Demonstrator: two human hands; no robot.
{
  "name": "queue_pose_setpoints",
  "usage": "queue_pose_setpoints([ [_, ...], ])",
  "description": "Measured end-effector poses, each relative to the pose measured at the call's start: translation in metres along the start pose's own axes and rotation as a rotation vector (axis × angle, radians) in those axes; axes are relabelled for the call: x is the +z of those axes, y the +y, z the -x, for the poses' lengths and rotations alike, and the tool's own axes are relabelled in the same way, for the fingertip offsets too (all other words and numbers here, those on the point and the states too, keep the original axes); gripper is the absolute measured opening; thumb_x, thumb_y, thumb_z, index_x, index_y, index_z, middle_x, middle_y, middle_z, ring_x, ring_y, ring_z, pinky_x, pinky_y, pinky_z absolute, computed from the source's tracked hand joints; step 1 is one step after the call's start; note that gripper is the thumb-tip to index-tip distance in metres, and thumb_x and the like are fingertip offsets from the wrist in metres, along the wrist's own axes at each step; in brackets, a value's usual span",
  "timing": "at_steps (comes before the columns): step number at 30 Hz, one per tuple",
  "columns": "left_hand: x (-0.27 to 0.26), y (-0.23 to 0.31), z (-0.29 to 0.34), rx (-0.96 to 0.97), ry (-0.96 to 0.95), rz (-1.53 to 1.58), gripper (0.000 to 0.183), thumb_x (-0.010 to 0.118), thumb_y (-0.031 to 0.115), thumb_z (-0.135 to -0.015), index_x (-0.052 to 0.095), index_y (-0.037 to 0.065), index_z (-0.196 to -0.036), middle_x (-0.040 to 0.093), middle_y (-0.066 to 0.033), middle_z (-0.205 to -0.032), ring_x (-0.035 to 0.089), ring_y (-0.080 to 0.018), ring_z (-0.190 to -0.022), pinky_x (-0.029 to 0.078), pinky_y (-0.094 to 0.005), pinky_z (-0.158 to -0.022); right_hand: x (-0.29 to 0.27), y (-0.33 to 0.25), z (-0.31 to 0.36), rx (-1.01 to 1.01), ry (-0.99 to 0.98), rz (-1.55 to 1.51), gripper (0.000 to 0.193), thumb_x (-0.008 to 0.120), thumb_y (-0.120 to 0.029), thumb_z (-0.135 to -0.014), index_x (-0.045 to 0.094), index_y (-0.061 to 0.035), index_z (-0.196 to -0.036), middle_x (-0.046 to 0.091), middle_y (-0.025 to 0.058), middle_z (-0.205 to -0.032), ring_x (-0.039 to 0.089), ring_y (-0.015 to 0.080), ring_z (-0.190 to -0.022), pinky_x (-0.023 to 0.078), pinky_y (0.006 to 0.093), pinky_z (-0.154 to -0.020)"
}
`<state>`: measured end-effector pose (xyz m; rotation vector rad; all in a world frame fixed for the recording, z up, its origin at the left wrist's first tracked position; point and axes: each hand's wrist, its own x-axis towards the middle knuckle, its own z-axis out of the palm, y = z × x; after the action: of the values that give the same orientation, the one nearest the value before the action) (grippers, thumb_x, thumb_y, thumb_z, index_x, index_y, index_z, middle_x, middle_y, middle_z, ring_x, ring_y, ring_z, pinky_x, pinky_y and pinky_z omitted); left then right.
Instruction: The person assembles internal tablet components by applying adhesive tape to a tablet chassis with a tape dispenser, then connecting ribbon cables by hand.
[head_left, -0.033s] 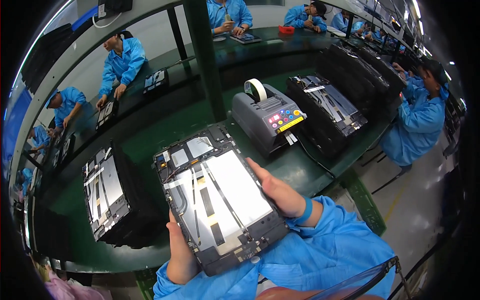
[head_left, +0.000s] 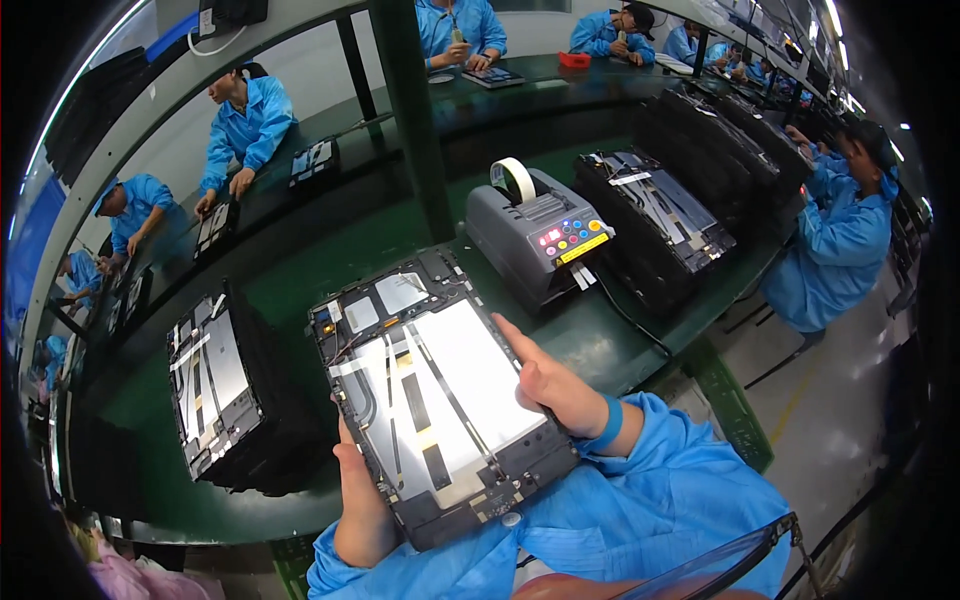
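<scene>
I hold an opened tablet (head_left: 470,365) tilted in front of my chest, its inner side facing up. It has a black frame, a bright silver plate, dark ribbon strips and a small circuit board at the near edge. My left hand (head_left: 362,505) grips its left edge, thumb along the side and the other fingers hidden underneath. On the opposite edge, my right hand (head_left: 562,388), with a blue band at the wrist, is closed around the side. A stack of similar opened tablets (head_left: 215,375) in black trays stands on the green bench to the left.
A grey tape dispenser (head_left: 535,235) with a white tape roll sits beyond the held tablet, its cable trailing right. Further right are another tablet stack (head_left: 660,205) and dark tray piles (head_left: 700,150). A dark green post (head_left: 410,120) rises mid-bench. Several people in blue work around the green bench (head_left: 620,350).
</scene>
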<state>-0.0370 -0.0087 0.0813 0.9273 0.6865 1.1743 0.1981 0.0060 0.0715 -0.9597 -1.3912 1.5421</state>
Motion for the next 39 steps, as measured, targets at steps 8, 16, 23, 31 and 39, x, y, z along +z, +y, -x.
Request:
queue_pose_setpoints([
  [8, 0.013, 0.026, 0.007, 0.165, 0.001, -0.092, 0.102, 0.043, 0.077, -0.075, 0.019, 0.003, -0.140, 0.040, -0.0165, -0.134, 0.047, -0.0255, -0.118, 0.044, -0.0399, -0.096, 0.007, 0.002, -0.006, -0.100, 0.019, 0.156, 0.088, 0.039, -0.057, -0.092, 0.000, 0.0007, -0.145, 0.049, 0.0085, -0.111, 0.046, 0.0114, -0.093, 0.035, 0.0227, -0.080],
  [16, -0.024, -0.007, 0.011, 0.016, 0.046, 0.152, 0.081, 0.034, 0.067, -0.087, 0.025, 0.005, -0.140, 0.043, -0.0137, -0.134, 0.048, -0.0226, -0.117, 0.044, -0.0376, -0.095, 0.016, 0.008, -0.006, -0.286, 0.090, 0.364, 0.079, 0.036, -0.051, -0.095, 0.005, 0.0026, -0.145, 0.014, 0.0189, -0.150, 0.020, 0.0220, -0.138, 0.019, 0.0326, -0.110],
  [23, -0.039, -0.017, -0.006, 0.056, -0.074, 0.219, 0.079, 0.035, 0.066, -0.088, 0.030, 0.005, -0.138, 0.046, -0.0137, -0.131, 0.049, -0.0232, -0.116, 0.044, -0.0385, -0.095, 0.012, 0.023, -0.026, -0.058, 0.126, -0.280, 0.074, 0.034, -0.050, -0.096, 0.012, 0.0012, -0.145, 0.024, 0.0129, -0.148, 0.027, 0.0205, -0.134, 0.023, 0.0342, -0.110],
  [31, -0.039, -0.017, -0.013, 0.096, -0.105, 0.177, 0.078, 0.038, 0.065, -0.087, 0.031, 0.006, -0.137, 0.047, -0.0134, -0.130, 0.050, -0.0233, -0.115, 0.044, -0.0387, -0.095, 0.002, 0.011, -0.028, -0.287, -0.044, 0.003, 0.084, 0.027, -0.064, -0.091, 0.017, -0.0010, -0.145, 0.028, 0.0161, -0.146, 0.030, 0.0228, -0.134, 0.026, 0.0338, -0.107],
  [39, -0.040, -0.013, 0.003, 0.227, 0.039, -0.115, 0.084, 0.027, 0.066, -0.090, 0.021, -0.001, -0.141, 0.041, -0.0144, -0.136, 0.043, -0.0238, -0.122, 0.034, -0.0360, -0.103, -0.041, 0.031, 0.000, -0.273, 0.579, 0.082, 0.038, 0.060, -0.025, -0.090, 0.055, -0.0012, -0.120, 0.060, 0.0064, -0.109, 0.056, 0.0132, -0.098, 0.044, 0.0274, -0.087],
])
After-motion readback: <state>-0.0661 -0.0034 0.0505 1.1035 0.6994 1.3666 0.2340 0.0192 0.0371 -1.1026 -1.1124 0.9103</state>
